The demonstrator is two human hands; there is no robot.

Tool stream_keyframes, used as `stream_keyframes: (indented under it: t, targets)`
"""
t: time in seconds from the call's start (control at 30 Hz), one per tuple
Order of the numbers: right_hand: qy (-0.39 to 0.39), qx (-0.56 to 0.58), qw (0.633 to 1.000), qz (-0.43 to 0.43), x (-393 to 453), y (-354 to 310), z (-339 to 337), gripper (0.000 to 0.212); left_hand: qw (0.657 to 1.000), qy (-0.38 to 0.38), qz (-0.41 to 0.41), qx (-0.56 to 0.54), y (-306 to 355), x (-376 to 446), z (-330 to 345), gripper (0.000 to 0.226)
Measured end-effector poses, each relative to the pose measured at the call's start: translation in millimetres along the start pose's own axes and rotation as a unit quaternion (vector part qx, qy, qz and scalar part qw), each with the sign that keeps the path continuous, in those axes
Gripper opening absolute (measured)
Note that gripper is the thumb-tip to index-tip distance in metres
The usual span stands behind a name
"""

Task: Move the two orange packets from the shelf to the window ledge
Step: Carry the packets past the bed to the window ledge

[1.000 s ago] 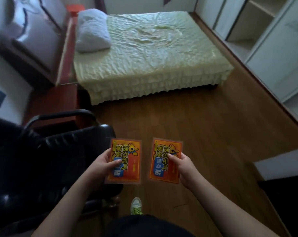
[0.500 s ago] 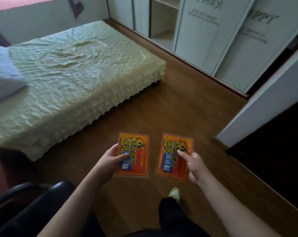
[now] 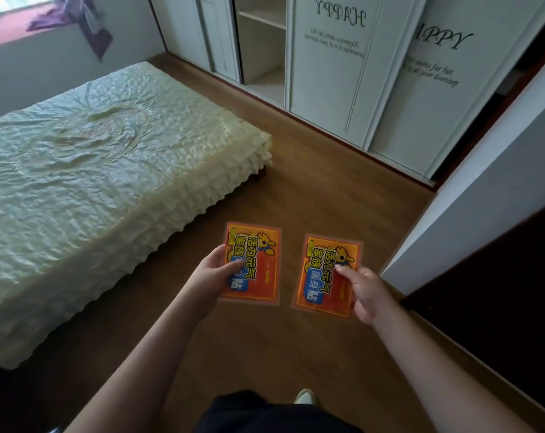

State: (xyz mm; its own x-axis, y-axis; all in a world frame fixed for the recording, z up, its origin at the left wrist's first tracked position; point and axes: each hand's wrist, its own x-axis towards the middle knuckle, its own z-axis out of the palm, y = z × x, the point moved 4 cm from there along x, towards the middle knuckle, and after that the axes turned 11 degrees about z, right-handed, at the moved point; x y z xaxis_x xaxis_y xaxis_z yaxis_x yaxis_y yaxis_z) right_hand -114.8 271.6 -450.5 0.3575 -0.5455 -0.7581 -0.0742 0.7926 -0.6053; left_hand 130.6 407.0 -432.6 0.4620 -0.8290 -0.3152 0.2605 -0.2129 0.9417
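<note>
I hold two flat orange packets with yellow and blue print over the wooden floor. My left hand (image 3: pixel 210 276) grips the left orange packet (image 3: pixel 258 254) by its left edge, thumb on top. My right hand (image 3: pixel 366 292) pinches the right orange packet (image 3: pixel 321 276) at its right side. The packets lie side by side, a small gap between them. The reddish window ledge (image 3: pixel 12 37) shows at the far top left, beyond the bed.
A bed with a pale green cover (image 3: pixel 93 182) fills the left. White wardrobe doors with lettering (image 3: pixel 343 73) line the far right wall, one section open. A white door frame (image 3: pixel 468 198) and a dark doorway (image 3: pixel 499 307) stand at right. A purple curtain (image 3: pixel 90 29) hangs by the window.
My view has swung right across the room: the black chair and pillow have left the frame, the wardrobe and window ledge have come in. Both hands keep holding the packets the same way.
</note>
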Motion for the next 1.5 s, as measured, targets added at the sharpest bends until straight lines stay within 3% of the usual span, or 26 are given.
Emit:
stream_keyframes:
  t: [0.33, 0.6, 0.87, 1.17, 1.5]
  targets:
    - [-0.013, 0.005, 1.0, 0.009, 87.7, -100.0, 11.6, 0.015, 1.0, -0.019, -0.025, 0.002, 23.1, 145.2, 15.0, 0.031]
    - [0.0, -0.005, 1.0, 0.007, 171.5, -197.2, 54.7, 0.025, 0.997, -0.055, -0.045, -0.024, 57.8, 288.0, 3.5, 0.031]
    - [-0.001, 0.002, 1.0, -0.003, 230.9, -274.0, 86.5, 0.031, 0.997, -0.073, -0.016, 0.004, 100.1, 396.5, 15.0, 0.025]
    - [0.001, 0.026, 1.0, 0.001, 340.5, -365.6, 74.1, 0.021, 0.997, -0.064, -0.052, 0.014, 117.5, 534.8, 46.7, 0.033]
    - [-0.023, -0.014, 1.0, 0.011, 454.1, -531.6, 54.1, 0.019, 0.997, -0.04, -0.06, -0.012, 183.5, 677.6, 115.2, 0.03]
